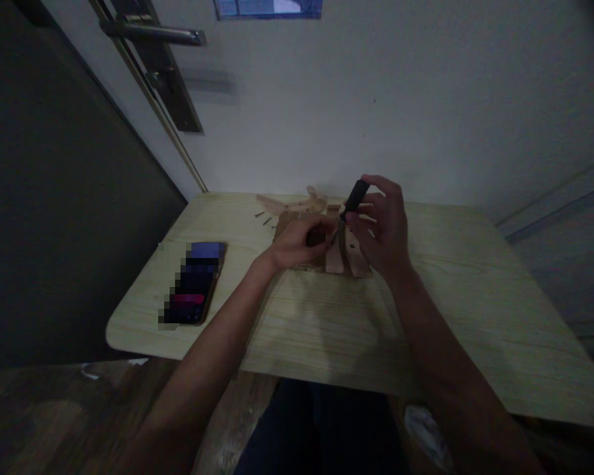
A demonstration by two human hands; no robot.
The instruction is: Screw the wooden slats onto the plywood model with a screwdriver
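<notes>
My right hand [386, 231] is closed round the black handle of a screwdriver [356, 196]. The tool is tilted, its shaft pointing down and left toward a pale wooden piece [335, 259]. Beside the shaft, my left hand [299, 243] is pinched, thumb and forefinger near the screwdriver's tip; whatever they grip is too small and hidden to make out. A second wooden piece [358, 260] with a dark hole lies just right of the first. Both rest on a brown cardboard sheet [287, 221], partly covered by my left hand.
Behind the cardboard lies another shaped wooden piece [316, 199]. Several loose screws [267, 221] are left of it. A phone [198, 284] lies on the left part of the pale wooden table [306, 336]. A white door with a metal handle [158, 33] stands behind.
</notes>
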